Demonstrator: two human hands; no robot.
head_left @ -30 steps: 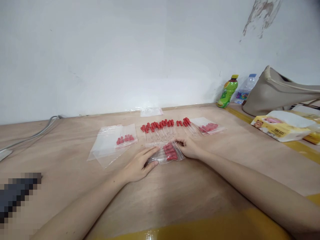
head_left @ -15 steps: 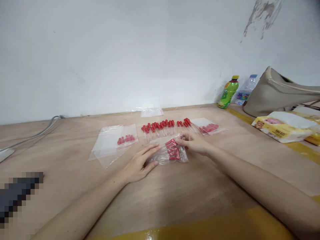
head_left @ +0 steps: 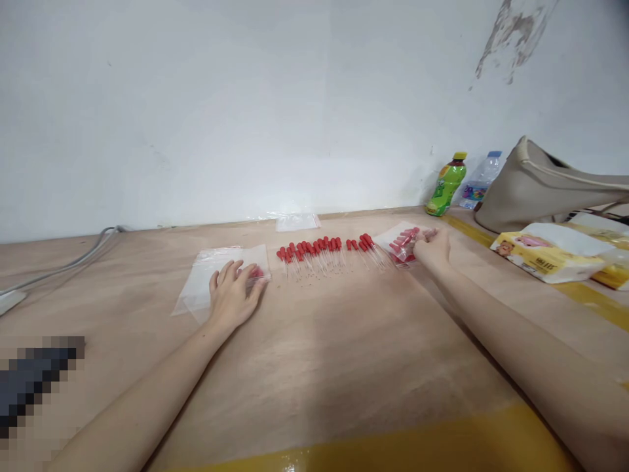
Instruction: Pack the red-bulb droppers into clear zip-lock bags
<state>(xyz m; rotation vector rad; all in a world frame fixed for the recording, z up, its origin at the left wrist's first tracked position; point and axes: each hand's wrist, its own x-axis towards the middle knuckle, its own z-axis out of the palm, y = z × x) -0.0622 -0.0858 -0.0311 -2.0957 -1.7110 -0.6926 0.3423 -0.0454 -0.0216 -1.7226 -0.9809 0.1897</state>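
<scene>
On the counter (head_left: 344, 367), left of the dropper row (head_left: 324, 252), the left hand (head_left: 232, 296) lies flat, fingers spread open on the slippery empty bags (head_left: 204, 278), while right of that row the right hand (head_left: 432, 246) pinches the filled bag (head_left: 400, 244), so a skidding bag or dragged wrist could well scatter that row.

In front of the row of red-capped droppers (head_left: 327, 252) the table (head_left: 334, 367) is bare and wide, free to pass. The left hand (head_left: 230, 295) closes the left end of the row, the right hand (head_left: 430, 246) the right end. Further right stand a tissue pack (head_left: 545, 252), a beige bag (head_left: 540, 190) and 2 bottles (head_left: 446, 185) near the wall.
</scene>
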